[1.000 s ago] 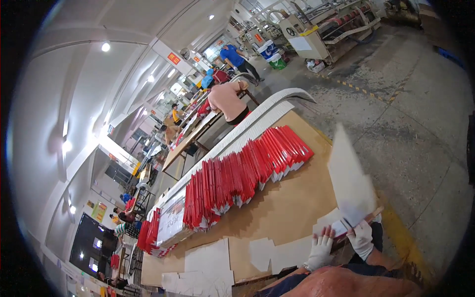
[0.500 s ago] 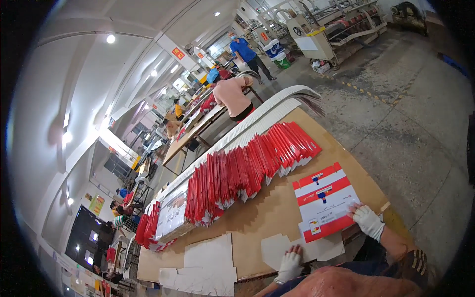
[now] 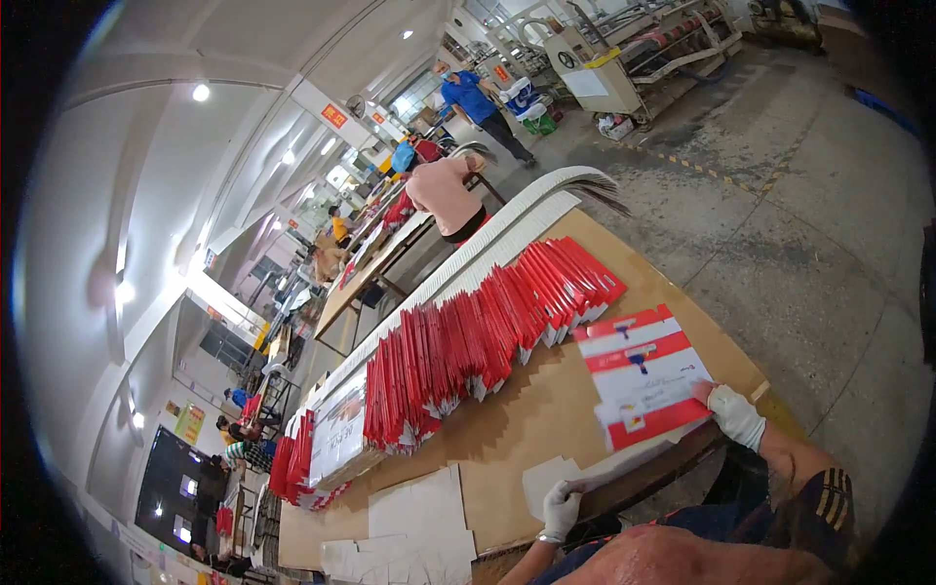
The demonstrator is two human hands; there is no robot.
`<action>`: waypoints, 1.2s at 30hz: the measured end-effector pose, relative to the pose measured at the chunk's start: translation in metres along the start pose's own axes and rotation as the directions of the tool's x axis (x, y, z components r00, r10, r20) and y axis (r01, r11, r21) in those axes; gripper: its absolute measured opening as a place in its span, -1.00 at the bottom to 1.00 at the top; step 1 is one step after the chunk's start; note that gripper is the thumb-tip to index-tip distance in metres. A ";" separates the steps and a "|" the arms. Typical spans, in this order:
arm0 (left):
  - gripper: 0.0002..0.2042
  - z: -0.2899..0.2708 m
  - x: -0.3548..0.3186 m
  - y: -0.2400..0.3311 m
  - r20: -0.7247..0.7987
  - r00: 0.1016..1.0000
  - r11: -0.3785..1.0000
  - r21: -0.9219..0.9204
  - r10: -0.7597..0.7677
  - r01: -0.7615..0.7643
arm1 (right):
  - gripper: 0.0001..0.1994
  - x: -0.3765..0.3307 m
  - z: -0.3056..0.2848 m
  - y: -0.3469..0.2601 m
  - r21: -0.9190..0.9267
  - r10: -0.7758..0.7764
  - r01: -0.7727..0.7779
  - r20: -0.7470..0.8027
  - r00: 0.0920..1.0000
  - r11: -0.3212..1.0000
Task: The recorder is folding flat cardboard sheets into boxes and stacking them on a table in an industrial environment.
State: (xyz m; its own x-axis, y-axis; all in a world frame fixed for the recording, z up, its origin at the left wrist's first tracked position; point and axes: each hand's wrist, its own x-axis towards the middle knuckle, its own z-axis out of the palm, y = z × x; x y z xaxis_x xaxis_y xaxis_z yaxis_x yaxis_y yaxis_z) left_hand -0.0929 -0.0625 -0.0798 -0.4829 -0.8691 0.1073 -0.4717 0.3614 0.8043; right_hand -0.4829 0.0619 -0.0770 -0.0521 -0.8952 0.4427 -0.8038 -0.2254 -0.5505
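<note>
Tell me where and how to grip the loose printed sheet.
Probably pinch the sheet at its right edge, coming from the right: it looks thin and flat, and that edge, by the right hand, faces away from the red stack.

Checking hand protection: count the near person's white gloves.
2: one on the left hand, beside a pale card; one on the right hand, at the red-and-white sheet. Neither is fully hidden.

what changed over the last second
The left hand moved left and now curls at a white card. The right hand moved forward; beside it, where a pale sheet was raised, a red-and-white sheet now lies lower, touched at its right edge. The red row stayed put.
</note>
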 end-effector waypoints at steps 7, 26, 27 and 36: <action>-0.62 0.032 0.025 0.052 -0.007 0.968 0.711 0.680 0.251 -0.180 | -0.42 0.012 -0.027 -0.036 -0.330 -0.082 0.170 0.264 0.961 0.928; -0.41 -0.060 -0.042 -0.015 -0.044 0.917 0.917 -0.058 -0.397 0.395 | -0.42 0.007 0.005 -0.076 -0.319 -0.224 0.360 0.392 0.893 0.877; -0.41 -0.045 -0.045 -0.010 -0.038 0.915 0.915 -0.068 -0.401 0.398 | -0.42 0.004 0.004 -0.079 -0.322 -0.219 0.360 0.401 0.890 0.875; -0.50 0.027 0.006 0.039 -0.502 0.710 0.769 -0.633 -0.493 0.086 | -0.47 0.012 0.017 -0.067 -0.355 -0.140 0.321 0.450 0.882 0.878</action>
State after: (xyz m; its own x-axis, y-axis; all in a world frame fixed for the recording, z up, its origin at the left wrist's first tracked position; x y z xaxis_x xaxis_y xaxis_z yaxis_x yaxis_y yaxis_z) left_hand -0.1345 -0.0448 -0.0637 0.2601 -0.9652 -0.0268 0.0624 -0.0109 0.9980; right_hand -0.4194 0.0599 -0.0472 0.3335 -0.9309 0.1490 -0.9329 -0.3486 -0.0899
